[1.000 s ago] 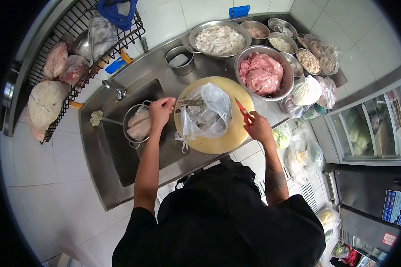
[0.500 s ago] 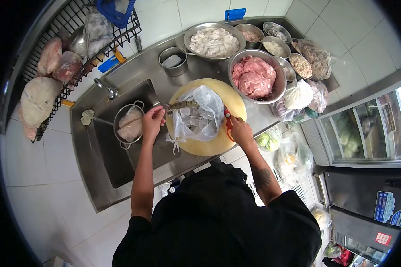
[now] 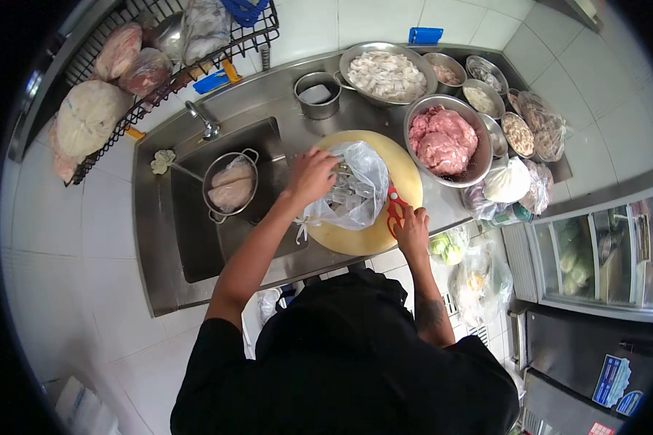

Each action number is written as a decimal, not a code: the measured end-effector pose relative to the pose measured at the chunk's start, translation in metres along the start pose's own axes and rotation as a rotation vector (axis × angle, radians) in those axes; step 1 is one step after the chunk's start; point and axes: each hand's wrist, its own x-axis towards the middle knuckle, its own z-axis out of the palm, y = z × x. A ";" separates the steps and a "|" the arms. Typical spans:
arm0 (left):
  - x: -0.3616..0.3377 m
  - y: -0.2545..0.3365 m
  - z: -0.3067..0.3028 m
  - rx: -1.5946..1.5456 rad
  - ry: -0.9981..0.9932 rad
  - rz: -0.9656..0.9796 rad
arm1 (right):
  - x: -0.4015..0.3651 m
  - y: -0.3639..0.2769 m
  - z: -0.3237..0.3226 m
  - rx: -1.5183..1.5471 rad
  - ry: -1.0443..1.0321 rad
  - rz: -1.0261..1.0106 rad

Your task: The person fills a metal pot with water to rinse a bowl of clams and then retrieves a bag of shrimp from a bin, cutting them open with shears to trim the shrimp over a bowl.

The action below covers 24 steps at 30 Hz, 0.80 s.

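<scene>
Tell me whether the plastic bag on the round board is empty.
Not empty: clear, ice-like chunks show inside the plastic bag, near the left hand.

We list: white-tiled wall (image 3: 374, 25) with grey joints; stainless-steel bench (image 3: 442, 206) set against it, with inset sink (image 3: 196, 252) and tap (image 3: 209, 129); black wire rack (image 3: 270, 30), upper left; pale tiled floor (image 3: 393, 263); glass-fronted cabinet (image 3: 527, 254), right; dark-panelled unit (image 3: 559, 337) adjoining, bearing blue stickers (image 3: 612, 380). We record bright lighting.
</scene>
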 end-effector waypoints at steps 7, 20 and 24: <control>0.021 -0.008 0.012 0.246 -0.302 0.047 | 0.009 0.008 0.009 -0.010 -0.050 -0.029; -0.132 -0.091 -0.087 -0.220 0.267 -0.661 | 0.015 -0.002 -0.029 0.177 -0.038 -0.211; -0.248 -0.101 -0.092 -0.266 0.489 -0.984 | 0.034 0.005 -0.028 0.086 -0.157 -0.161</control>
